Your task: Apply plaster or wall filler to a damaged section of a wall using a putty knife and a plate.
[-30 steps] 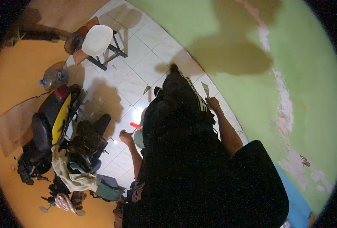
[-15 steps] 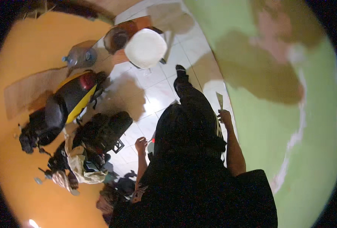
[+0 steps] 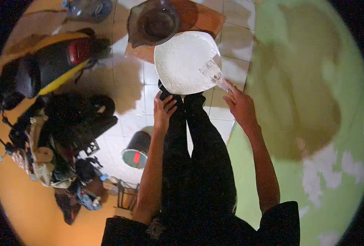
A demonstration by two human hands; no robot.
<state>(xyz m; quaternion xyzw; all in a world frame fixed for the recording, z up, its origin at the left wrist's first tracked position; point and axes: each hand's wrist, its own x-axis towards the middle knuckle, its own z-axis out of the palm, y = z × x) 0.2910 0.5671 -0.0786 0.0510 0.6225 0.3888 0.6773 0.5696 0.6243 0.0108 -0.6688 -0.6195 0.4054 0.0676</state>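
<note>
My right hand [image 3: 241, 104] grips a putty knife [image 3: 212, 71] by its handle, its blade smeared with white and over the right part of a white plate [image 3: 178, 57]. Pale powdery or pasty material lies thinly on the square-shaped plate. In front of my dark-trousered leg, my left hand [image 3: 163, 110] is empty with its fingers apart, just below the plate's near edge. Behind the plate stands a dark grey bowl [image 3: 153, 22] with a spout-like lip. Both rest on or over a reddish-brown wooden surface [image 3: 206, 18].
Motorbikes [image 3: 30, 78] fill the left side, with cloth items [image 3: 40, 160] about them. A dark bucket [image 3: 140, 141] with something red at its mouth stands by my left forearm. A green wall [image 3: 280, 180] with pale bare patches rises on the right. A large clear water bottle [image 3: 89, 10] lies far left.
My view has moved toward the plate, which now appears larger and nearer. My right hand has brought the putty knife from beside my leg to over the plate; my left hand has moved forward.
</note>
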